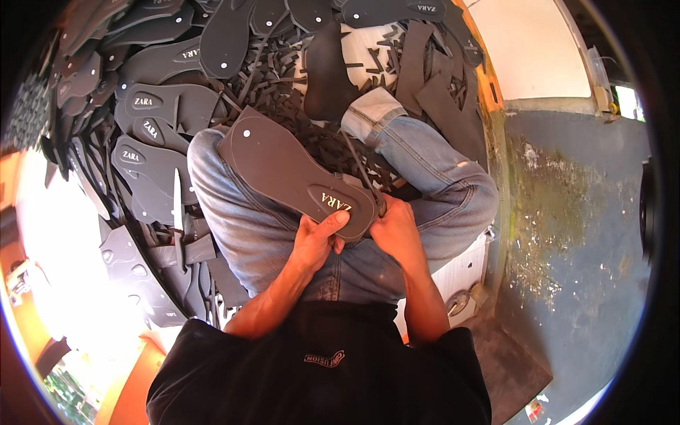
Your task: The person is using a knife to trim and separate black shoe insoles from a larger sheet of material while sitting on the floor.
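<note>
A dark grey sandal sole (280, 159) lies slantwise over my lap, its heel end towards me. At its far end is a small white dot, and near the heel is a raised oval with pale lettering. My left hand (316, 237) grips the heel, thumb on top and fingers beneath. Closed at the heel's right edge is my right hand (397, 223), holding a thin dark strip (360, 159) that slants up along the sole's right side. Whether this strip is a rubber offcut or a blade, I cannot tell.
Many similar soles (166, 106) are piled at the left and far side. A knife (178, 205) with a pale blade rests on soles left of my knee. Dark offcuts (280, 85) litter the area beyond my legs. Right of a wooden edge (494, 92) lies stained grey floor (567, 212).
</note>
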`<state>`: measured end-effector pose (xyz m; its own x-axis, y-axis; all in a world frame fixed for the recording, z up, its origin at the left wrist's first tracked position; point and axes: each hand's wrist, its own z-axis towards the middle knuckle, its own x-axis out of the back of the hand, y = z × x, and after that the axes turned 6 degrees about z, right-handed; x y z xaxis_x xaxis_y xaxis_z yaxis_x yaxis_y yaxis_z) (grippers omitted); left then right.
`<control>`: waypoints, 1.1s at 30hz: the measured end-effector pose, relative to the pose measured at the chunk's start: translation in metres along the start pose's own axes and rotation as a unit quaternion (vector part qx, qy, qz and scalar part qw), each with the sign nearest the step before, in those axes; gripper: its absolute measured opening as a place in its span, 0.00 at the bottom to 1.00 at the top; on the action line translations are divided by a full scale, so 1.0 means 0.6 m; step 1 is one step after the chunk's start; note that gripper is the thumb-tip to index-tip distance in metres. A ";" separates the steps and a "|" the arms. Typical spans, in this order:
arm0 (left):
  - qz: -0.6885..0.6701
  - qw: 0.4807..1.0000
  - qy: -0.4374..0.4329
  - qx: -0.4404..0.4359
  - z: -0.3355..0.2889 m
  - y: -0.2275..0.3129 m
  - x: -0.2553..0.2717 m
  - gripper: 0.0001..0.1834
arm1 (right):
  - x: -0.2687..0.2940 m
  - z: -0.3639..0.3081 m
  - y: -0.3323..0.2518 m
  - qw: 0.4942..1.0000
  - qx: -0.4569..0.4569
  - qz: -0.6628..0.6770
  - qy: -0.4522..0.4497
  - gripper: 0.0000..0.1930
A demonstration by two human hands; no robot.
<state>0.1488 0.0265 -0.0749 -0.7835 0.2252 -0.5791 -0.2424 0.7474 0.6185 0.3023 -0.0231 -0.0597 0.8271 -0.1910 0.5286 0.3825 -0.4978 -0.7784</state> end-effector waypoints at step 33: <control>0.158 0.984 0.005 0.086 -0.014 0.201 0.057 0.16 | -0.045 -0.081 -0.020 0.999 -0.002 -0.048 -0.020 0.16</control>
<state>0.0879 0.1194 -0.0158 -0.8096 0.4583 -0.3668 0.1136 0.7354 0.6680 0.2556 -0.0532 -0.0481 0.8028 -0.1084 0.5863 0.4585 -0.5163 -0.7233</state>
